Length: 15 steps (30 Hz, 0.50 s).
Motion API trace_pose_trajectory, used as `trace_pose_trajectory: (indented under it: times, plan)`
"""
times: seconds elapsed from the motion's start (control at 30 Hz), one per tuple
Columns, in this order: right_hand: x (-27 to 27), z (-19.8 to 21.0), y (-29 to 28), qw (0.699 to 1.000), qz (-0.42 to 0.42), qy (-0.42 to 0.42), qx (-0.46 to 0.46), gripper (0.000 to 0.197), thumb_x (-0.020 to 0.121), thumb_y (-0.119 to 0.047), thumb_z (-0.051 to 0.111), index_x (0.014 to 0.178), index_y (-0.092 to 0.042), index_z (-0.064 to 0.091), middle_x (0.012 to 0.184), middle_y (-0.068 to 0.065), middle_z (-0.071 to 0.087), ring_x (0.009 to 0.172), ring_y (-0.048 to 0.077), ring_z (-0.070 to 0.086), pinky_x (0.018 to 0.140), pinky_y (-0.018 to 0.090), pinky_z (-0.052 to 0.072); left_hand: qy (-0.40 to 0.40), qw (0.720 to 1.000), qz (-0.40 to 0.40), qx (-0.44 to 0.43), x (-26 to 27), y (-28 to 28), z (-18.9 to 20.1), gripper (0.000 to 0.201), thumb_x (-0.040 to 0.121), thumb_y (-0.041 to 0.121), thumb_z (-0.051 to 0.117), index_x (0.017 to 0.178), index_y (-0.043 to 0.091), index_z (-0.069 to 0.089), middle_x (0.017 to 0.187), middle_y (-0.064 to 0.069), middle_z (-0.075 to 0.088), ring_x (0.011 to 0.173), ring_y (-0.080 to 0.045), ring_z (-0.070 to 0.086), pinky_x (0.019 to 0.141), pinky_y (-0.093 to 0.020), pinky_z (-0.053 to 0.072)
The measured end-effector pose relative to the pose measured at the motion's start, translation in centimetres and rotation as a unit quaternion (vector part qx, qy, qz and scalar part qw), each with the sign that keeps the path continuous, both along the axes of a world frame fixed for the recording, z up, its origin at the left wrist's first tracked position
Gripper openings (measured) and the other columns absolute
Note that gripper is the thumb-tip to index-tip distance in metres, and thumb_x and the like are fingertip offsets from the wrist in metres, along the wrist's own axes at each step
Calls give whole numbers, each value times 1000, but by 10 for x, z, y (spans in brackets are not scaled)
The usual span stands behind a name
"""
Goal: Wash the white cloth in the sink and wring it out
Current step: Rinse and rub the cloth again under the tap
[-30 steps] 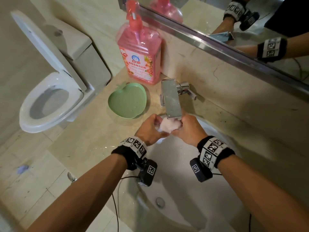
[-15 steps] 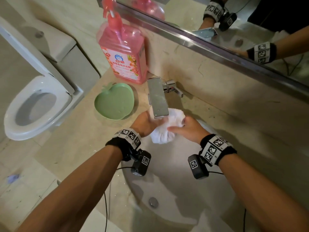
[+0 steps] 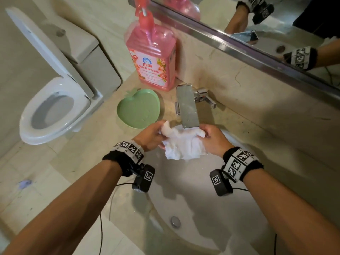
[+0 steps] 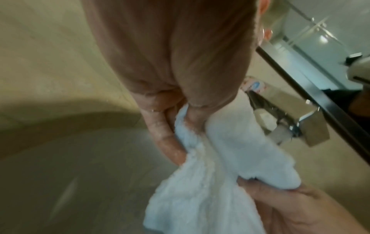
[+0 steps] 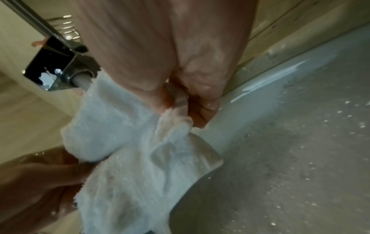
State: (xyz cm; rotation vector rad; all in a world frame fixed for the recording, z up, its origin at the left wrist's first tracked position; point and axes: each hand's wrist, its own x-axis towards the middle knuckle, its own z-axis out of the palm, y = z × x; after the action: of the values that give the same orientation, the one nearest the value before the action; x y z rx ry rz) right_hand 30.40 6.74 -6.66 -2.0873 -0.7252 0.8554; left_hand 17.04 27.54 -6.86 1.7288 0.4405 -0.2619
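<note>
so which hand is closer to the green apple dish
Left. The left hand grips the white cloth just in front of the green dish, by its near rim. The right hand holds the cloth's other end, past the faucet, farther away.

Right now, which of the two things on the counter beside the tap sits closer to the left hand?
The green apple-shaped dish, lying flat just beyond the left hand. The pink soap bottle stands upright farther back, against the wall.
</note>
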Motion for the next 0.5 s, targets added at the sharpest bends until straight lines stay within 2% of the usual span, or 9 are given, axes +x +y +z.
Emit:
trace_pose_trajectory:
  times: [0.03, 0.07, 0.13, 0.17, 0.2, 0.27, 0.37, 0.43, 0.5]
  plan:
    - [0, 2, 2, 1000, 4, -3, 6, 38, 92, 1, 56, 80, -32, 70, 76, -14, 68, 81, 15, 59, 72, 19, 49, 9, 1000, -7, -19, -1, 1, 3, 32, 90, -9, 57, 106, 19, 61, 102, 1, 65, 86, -10, 68, 69, -33, 61]
    - [1, 2, 3, 1000, 6, -10, 5, 34, 90, 2, 57, 77, -26, 71, 77, -9, 71, 79, 20, 59, 73, 24, 52, 23, 999, -11, -45, -2, 2, 6, 29, 89, -7, 57, 102, 18, 64, 104, -3, 65, 87, -12, 67, 74, -33, 60]
    - [3, 1, 5, 1000, 12, -19, -2, 15, 88, 6, 56, 88, -1, 70, 92, 20, 70, 86, 36, 64, 81, 45, 54, 73, 990, 3, -117, -1, 3, 13, 16, 80, 11, 62, 94, 12, 70, 109, -7, 66, 91, -17, 67, 79, -32, 57]
    - [5, 0, 6, 1000, 11, -19, 2, 11, 87, 6, 57, 92, 6, 67, 96, 27, 67, 91, 39, 64, 83, 50, 53, 95, 985, 15, -141, 0, 2, 16, 23, 72, 20, 66, 92, 9, 71, 109, -9, 68, 91, -18, 67, 78, -31, 55]
    - [5, 0, 6, 1000, 10, -15, 12, 10, 87, 5, 61, 93, 6, 69, 98, 26, 68, 93, 35, 66, 84, 50, 54, 114, 982, 21, -152, 3, 0, 17, 29, 69, 27, 70, 91, 9, 70, 105, -11, 68, 89, -19, 67, 78, -31, 54]
    - [6, 3, 4, 999, 3, 25, 37, 11, 88, -2, 69, 98, -3, 75, 103, 18, 72, 98, 26, 68, 87, 44, 57, 118, 992, -40, -28, 8, -5, 15, 37, 71, 37, 78, 96, 15, 62, 102, -9, 66, 89, -19, 64, 83, -35, 54]
    - [5, 10, -1, 995, 48, 76, 33, 30, 86, -3, 74, 112, -18, 78, 114, 3, 74, 110, 18, 68, 96, 32, 55, 153, 969, -139, 138, 17, -17, 6, 72, 70, 39, 85, 126, 19, 45, 118, 0, 59, 105, -21, 59, 94, -35, 49]
    - [2, 13, -5, 993, 84, 84, 11, 44, 78, -6, 78, 120, -20, 74, 122, 2, 69, 111, 17, 66, 96, 27, 54, 141, 947, -182, 224, 27, -26, 2, 64, 77, 32, 79, 132, 17, 50, 120, -3, 62, 107, -25, 60, 87, -30, 46]
    - [3, 13, -9, 991, 71, 109, 1, 48, 72, -20, 76, 119, -24, 71, 121, 0, 64, 106, 10, 63, 85, 16, 51, 125, 931, -194, 282, 33, -31, 3, 47, 84, 26, 68, 129, 16, 57, 117, -6, 66, 107, -27, 62, 83, -26, 43]
